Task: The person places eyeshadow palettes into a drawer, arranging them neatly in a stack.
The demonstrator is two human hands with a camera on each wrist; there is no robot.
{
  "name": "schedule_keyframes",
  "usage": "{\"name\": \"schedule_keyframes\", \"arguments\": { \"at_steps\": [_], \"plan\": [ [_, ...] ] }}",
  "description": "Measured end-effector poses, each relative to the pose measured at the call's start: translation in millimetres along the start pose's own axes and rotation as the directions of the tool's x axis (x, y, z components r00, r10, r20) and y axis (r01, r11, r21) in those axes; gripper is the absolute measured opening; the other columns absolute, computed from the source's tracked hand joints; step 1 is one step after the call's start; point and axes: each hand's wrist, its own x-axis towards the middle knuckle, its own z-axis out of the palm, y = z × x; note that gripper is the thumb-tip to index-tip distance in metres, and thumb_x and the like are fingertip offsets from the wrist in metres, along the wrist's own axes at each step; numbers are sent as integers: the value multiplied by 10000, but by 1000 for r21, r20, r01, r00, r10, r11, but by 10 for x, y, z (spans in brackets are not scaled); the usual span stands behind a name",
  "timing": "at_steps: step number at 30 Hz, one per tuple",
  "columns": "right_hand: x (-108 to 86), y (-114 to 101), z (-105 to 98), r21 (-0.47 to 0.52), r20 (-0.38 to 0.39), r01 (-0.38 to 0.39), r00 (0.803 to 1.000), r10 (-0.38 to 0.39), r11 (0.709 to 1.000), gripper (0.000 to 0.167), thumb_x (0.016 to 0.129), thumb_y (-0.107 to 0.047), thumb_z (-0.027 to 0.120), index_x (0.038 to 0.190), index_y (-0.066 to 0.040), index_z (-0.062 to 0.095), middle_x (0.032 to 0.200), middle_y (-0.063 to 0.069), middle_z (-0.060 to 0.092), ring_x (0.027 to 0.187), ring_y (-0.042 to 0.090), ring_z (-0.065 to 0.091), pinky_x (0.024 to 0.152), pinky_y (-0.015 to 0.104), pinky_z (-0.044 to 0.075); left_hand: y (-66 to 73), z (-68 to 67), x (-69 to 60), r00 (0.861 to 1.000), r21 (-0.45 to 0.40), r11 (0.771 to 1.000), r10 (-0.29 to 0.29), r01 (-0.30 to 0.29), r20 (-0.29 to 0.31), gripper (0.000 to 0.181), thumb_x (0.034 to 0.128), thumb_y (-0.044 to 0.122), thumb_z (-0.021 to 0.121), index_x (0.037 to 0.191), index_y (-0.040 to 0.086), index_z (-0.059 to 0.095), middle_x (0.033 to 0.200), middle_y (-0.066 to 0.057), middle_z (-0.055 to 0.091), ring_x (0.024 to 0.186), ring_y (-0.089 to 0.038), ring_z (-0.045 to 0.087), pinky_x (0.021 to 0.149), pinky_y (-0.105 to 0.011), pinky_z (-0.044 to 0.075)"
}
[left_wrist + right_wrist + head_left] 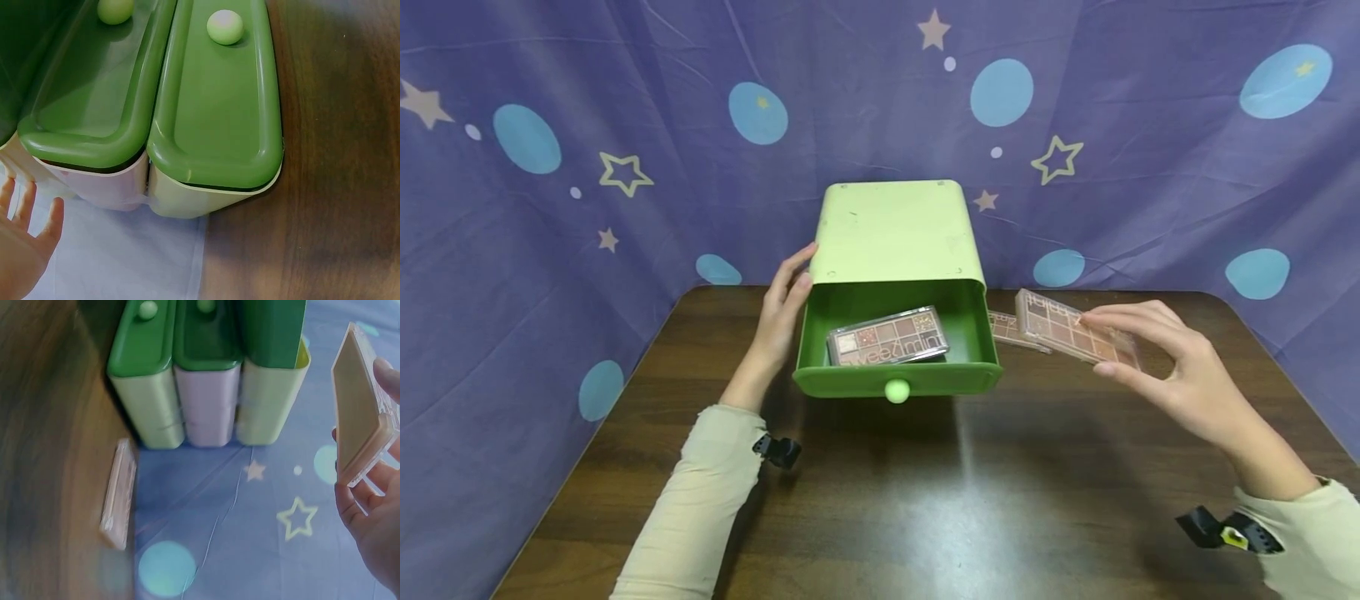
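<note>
A green drawer unit (895, 233) stands at the back of the table, its top drawer (895, 379) pulled out. Inside that drawer lies an eyeshadow palette (889, 337) with a clear lid, tilted against the drawer floor. My left hand (778, 321) rests on the unit's left side with fairly straight fingers. My right hand (1180, 367) pinches a second eyeshadow palette (1067, 327) between thumb and fingers, in the air right of the drawer. In the right wrist view that palette (359, 406) shows its plain beige underside.
Another eyeshadow palette (1011, 332) lies on the table right of the unit, partly behind the held one. The two lower drawers, one in a pinkish casing (207, 403), are closed. A patterned purple curtain (880, 100) hangs behind the dark wooden table (880, 500).
</note>
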Motion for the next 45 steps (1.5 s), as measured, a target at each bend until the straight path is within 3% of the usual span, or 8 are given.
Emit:
{"name": "schedule_keyframes", "arguments": {
  "at_steps": [11,25,29,33,40,45],
  "plan": [
    [228,-260,232,50,0,20,1000,-20,999,587,650,92,818,1212,-23,694,1199,95,671,1109,129,512,938,205,371,-12,-1,-12,1000,-18,1000,-1,1,-3,515,1006,232,438,1490,57,414,1489,-64,432,1175,-171,518,975,-316,472],
    [499,-412,540,90,19,40,999,-41,995,536,727,12,834,1236,-87,696,1241,24,661,1119,151,494,901,221,377,-14,6,-6,1000,-7,1000,8,-8,-9,515,1002,232,441,1486,57,423,1484,-75,435,1150,-161,526,972,-310,465],
    [563,-447,613,101,44,27,999,-31,995,509,769,-18,817,1252,-116,691,1254,-9,655,1105,139,496,856,235,387,-15,8,-9,1000,-5,1000,9,-9,-8,515,1002,230,441,1485,53,422,1491,-73,433,1150,-158,526,972,-303,465],
    [629,-493,674,103,69,4,998,-11,995,491,793,-47,809,1260,-143,688,1257,-37,654,1118,140,502,908,258,386,-25,9,-8,1000,-6,1000,15,-15,-10,514,1002,227,441,1483,47,423,1496,-72,430,1149,-156,523,974,-299,460],
    [712,-558,780,113,127,8,992,-23,994,456,828,-90,790,1267,-152,684,1247,-54,655,1057,135,494,769,284,380,-28,13,-7,999,3,1000,30,-30,-14,516,999,226,445,1477,33,427,1513,-62,414,1168,-148,509,997,-306,438],
    [776,-610,846,117,187,-13,982,-9,993,440,848,-132,783,1276,-150,682,1264,-61,641,1029,129,471,768,295,395,-27,10,-2,999,-2,1000,30,-30,-15,512,1000,213,444,1476,24,424,1523,-68,402,1176,-156,503,1009,-305,424]
  ]
}}
